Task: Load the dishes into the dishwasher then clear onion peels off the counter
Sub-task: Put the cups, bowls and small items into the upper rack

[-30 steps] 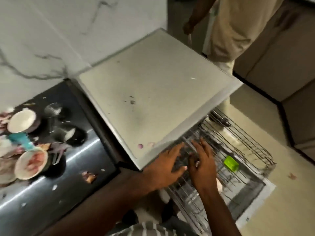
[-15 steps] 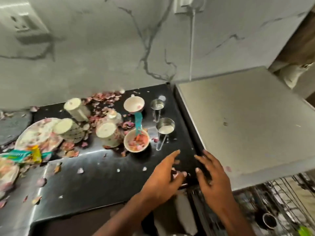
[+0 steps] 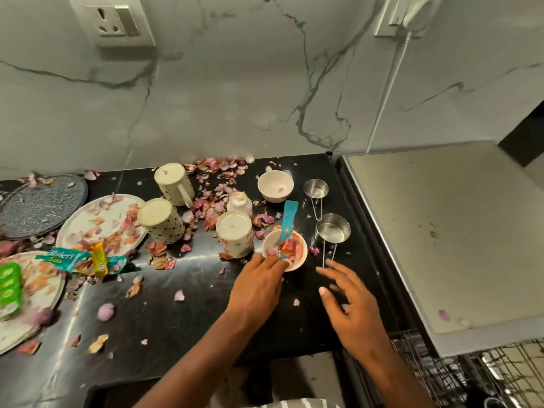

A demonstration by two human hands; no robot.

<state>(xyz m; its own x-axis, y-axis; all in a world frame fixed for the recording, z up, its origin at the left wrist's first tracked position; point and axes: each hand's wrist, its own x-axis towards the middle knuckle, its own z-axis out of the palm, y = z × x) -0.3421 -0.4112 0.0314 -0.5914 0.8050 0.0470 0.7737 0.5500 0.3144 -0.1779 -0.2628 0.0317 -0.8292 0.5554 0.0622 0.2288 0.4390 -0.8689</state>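
A small white bowl (image 3: 297, 256) full of onion peels, with a teal utensil (image 3: 290, 219) standing in it, sits on the black counter (image 3: 182, 316). My left hand (image 3: 259, 285) reaches to it, fingertips touching its near rim. To the right, my right hand (image 3: 351, 309) hovers with fingers spread, just below the handle of a steel measuring cup (image 3: 332, 231). Behind these stand an empty bowl (image 3: 275, 185), a second steel cup (image 3: 315, 189) and three upturned mugs (image 3: 235, 235). Onion peels (image 3: 217, 172) lie scattered across the counter. The dishwasher rack (image 3: 471, 375) shows at bottom right.
Peel-covered plates (image 3: 97, 222) and a grey round plate (image 3: 41, 207) crowd the left, with a Bisleri wrapper (image 3: 67, 257) and a green packet (image 3: 10, 287). The grey dishwasher top (image 3: 456, 231) adjoins the counter on the right. A cable (image 3: 388, 89) hangs down the marble wall.
The view swung left from the dishwasher rack to the counter. Both hands moved from the rack up onto the counter, the left reaching the peel-filled bowl.
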